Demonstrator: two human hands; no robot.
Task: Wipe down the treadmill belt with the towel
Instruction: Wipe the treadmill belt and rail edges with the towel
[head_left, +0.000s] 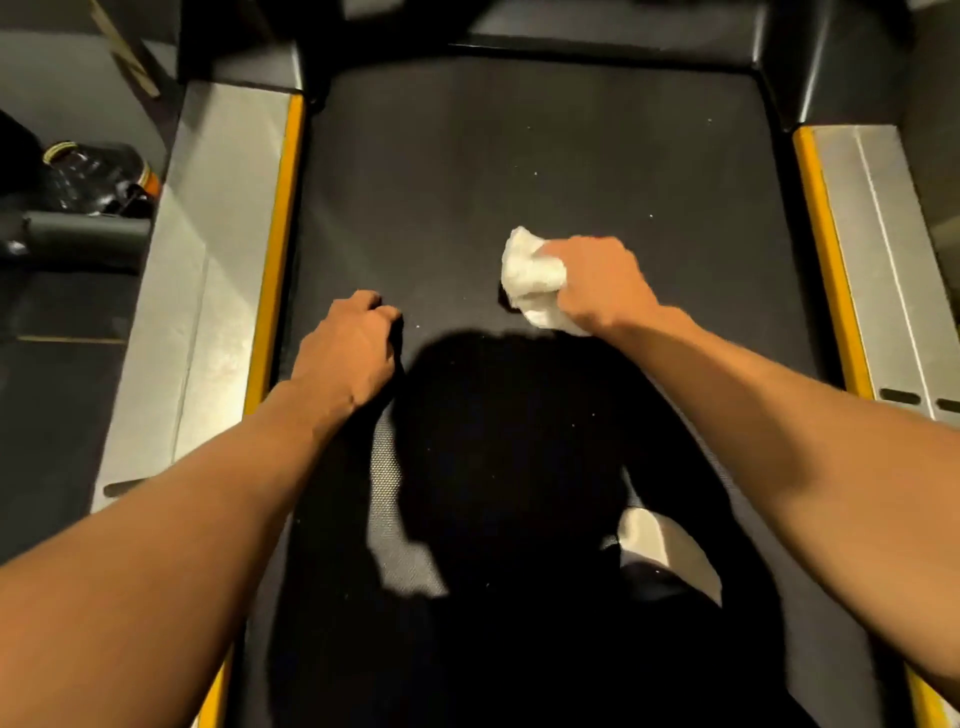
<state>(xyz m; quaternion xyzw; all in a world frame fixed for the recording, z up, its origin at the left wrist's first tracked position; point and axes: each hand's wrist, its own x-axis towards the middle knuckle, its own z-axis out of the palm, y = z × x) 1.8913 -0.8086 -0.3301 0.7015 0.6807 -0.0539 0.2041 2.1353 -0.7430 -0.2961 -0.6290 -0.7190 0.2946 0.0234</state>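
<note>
The black treadmill belt (519, 156) fills the middle of the view, dotted with small pale specks. My right hand (597, 286) grips a bunched white towel (530, 275) and holds it down on the belt, right of centre. My left hand (348, 348) rests on the belt near its left edge with the fingers curled under, holding nothing. A dark shadow covers the belt between my forearms.
Silver side rails with yellow trim run along the left (208, 260) and right (872, 260) of the belt. The dark motor cover (597, 31) closes the far end. A dark bottle (93, 176) and other gear lie on the floor at left. A white shoe tip (660, 545) shows below.
</note>
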